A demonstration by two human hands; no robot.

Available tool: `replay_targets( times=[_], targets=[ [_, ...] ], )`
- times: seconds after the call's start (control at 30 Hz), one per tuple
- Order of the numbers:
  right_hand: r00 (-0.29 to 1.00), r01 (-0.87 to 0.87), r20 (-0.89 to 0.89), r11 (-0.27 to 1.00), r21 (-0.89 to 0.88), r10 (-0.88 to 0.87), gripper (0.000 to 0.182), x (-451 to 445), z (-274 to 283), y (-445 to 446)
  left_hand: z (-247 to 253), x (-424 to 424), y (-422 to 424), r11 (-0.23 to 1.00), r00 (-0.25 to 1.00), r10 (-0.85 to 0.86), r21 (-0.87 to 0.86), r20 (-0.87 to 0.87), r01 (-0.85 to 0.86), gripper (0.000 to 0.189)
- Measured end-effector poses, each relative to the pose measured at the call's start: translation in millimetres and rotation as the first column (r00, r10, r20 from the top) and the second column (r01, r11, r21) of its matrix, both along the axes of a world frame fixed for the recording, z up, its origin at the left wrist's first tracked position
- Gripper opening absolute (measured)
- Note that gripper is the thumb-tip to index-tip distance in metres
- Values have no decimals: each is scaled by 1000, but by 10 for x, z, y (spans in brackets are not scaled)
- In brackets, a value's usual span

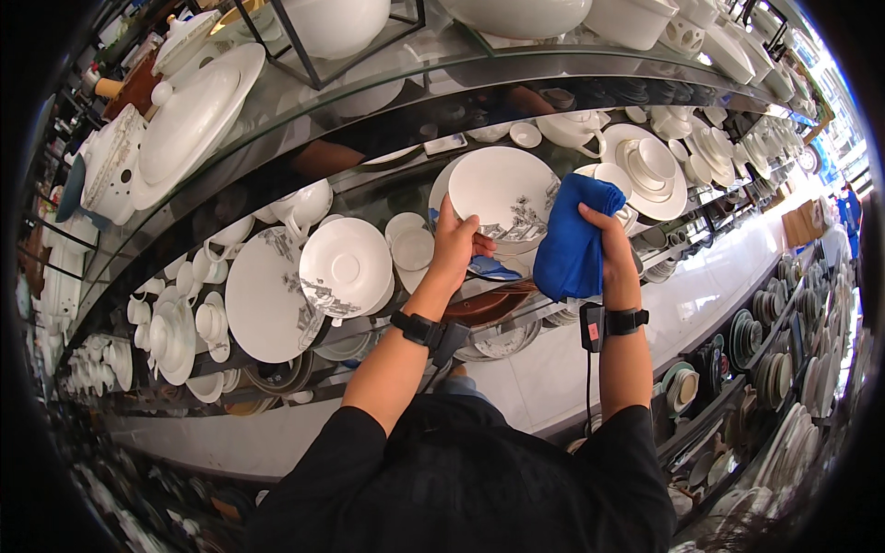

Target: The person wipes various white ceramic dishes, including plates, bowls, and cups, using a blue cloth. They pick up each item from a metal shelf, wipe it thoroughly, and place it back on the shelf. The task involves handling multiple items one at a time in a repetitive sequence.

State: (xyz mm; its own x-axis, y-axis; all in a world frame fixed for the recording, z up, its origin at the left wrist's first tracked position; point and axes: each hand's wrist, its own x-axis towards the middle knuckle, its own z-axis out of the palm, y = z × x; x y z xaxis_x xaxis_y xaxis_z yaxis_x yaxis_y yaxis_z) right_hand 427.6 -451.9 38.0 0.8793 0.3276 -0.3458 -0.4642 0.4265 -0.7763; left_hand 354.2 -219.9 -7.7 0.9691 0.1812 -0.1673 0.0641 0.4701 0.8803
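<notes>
My left hand [456, 242] grips the lower left rim of a white ceramic plate [501, 186] with a grey landscape drawing along its lower right side. The thumb lies on the rim and the fingers are partly hidden behind it. In my right hand [608, 238] is a folded blue cloth [570, 235], its thumb pressed on the front. The cloth is close to the right edge of the plate, and I cannot tell whether they touch. Behind the held plate, another white plate [442, 181] shows in part. A piece with blue decoration [494, 268] lies just below.
Left of my hands stand a large patterned plate [266, 297] and a white saucer [346, 266]. A glass shelf edge [442, 76] crosses above, bearing bowls and a lidded tureen [193, 124]. Stacked cups and plates [646, 169] sit at right. More shelved dishes [767, 311] line the aisle.
</notes>
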Motion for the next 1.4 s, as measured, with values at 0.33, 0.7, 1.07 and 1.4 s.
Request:
replay_targets(
  times=[0.33,0.7,1.07,1.4],
  targets=[
    [1000,-21,3,1000,-22,21,39,30,-104,-23,-33,18,10,998,997,18,54,-79,-14,40],
    [999,40,-2,999,18,-40,37,-68,-21,-167,-119,-39,10,999,990,-24,-27,-142,20,32],
    [830,432,440,894,-121,-342,61,-1682,-268,-759,114,-1687,764,720,766,-640,304,-61,625,21],
    [286,-233,637,697,-679,716,52,-2500,10,1518,-262,-3729,2548,855,858,443,408,-258,-319,11]
  ],
)
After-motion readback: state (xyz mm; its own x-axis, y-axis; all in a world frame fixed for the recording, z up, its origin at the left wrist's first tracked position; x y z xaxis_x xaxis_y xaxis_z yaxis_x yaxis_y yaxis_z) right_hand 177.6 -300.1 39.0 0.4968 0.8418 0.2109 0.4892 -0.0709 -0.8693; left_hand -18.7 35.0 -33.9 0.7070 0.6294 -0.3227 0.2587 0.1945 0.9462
